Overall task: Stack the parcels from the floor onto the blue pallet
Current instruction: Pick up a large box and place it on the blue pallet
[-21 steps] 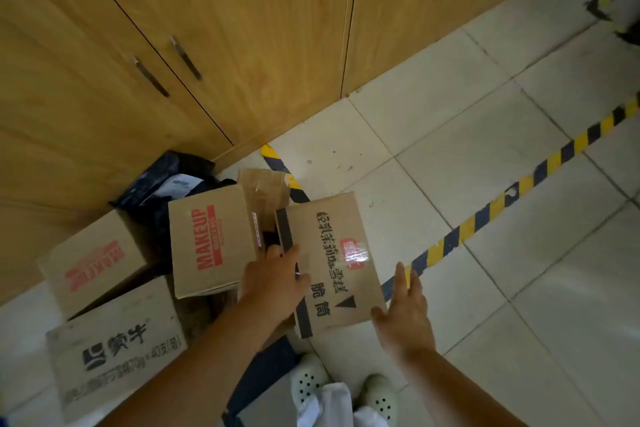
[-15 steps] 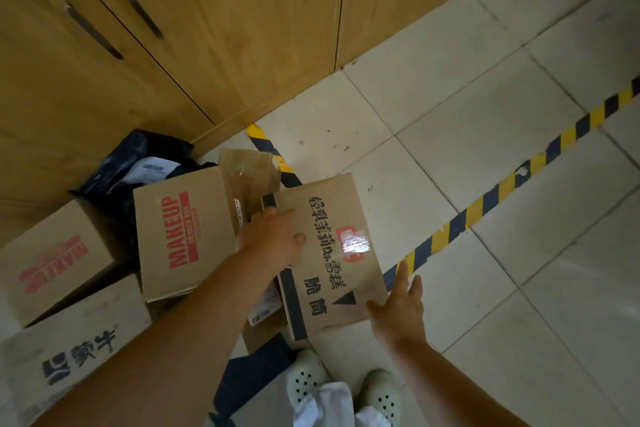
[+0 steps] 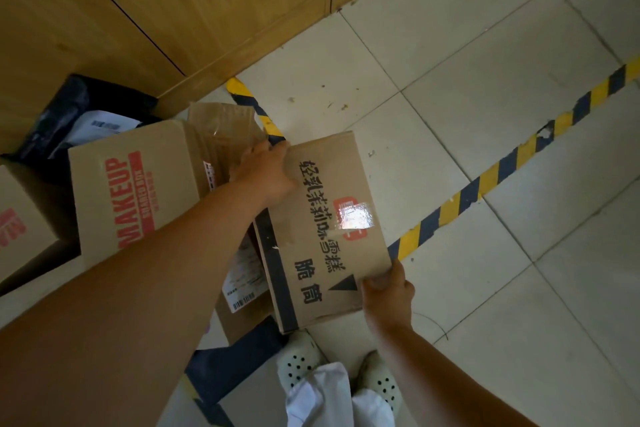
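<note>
A cardboard box with black Chinese print (image 3: 325, 229) and a shiny taped red label sits at the centre, above the floor tiles. My left hand (image 3: 265, 175) grips its far left corner. At the near right corner my right hand (image 3: 388, 291) clasps the edge, thumb on top. Left of it stands a "MAKEUP" box (image 3: 131, 198); a smaller brown parcel with a barcode label (image 3: 242, 288) lies under my left forearm. No blue pallet is in view.
Wooden cabinet doors (image 3: 207, 10) line the back. A black plastic bag (image 3: 69, 114) and another red-printed box (image 3: 20, 218) lie at the left. Yellow-black hazard tape (image 3: 485, 184) crosses the tiled floor on the right. My white shoes (image 3: 301, 357) stand below the box.
My right hand, open beside the box before, has closed on its near right corner. My left hand slid up to the far left corner. The view came closer.
</note>
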Demonstrator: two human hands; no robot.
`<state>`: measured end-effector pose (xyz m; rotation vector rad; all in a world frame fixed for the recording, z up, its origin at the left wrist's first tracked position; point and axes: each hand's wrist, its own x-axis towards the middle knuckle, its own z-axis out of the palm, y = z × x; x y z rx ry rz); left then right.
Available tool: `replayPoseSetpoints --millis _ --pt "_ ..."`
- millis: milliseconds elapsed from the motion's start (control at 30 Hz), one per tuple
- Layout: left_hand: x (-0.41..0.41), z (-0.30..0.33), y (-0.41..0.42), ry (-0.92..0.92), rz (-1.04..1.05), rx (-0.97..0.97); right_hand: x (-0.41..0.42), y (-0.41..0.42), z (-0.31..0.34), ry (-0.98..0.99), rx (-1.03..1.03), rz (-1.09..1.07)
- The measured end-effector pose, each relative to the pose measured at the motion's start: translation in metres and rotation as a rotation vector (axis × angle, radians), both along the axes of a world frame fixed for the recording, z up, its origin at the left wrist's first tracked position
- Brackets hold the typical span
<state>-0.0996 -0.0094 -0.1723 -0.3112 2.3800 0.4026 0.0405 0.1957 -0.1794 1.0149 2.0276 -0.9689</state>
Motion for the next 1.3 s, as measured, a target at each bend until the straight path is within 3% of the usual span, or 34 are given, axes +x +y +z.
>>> replayPoseSetpoints --millis 133,367,533,833,1300 --pt "0.006 0.002 0.007 0.001 0.104 0.068 -0.003 0.001 0.008 0.012 -0.005 -0.072" --pt "0.027 0.047 0.014 0.045 0.192 0.131 -0.021 0.013 0.048 0.039 0.177 -0.105" --pt "0.040 0.110 0.012 0.067 0.235 0.157 -0.042 0.019 0.106 0.115 0.193 -0.130" --pt "0.079 0.262 -0.004 0.125 0.466 0.225 -0.071 0.015 0.259 0.284 0.025 -0.312" --pt "0.200 0.451 -0.025 0.362 0.982 0.413 -0.050 -0.005 0.468 0.385 -0.270 0.123"
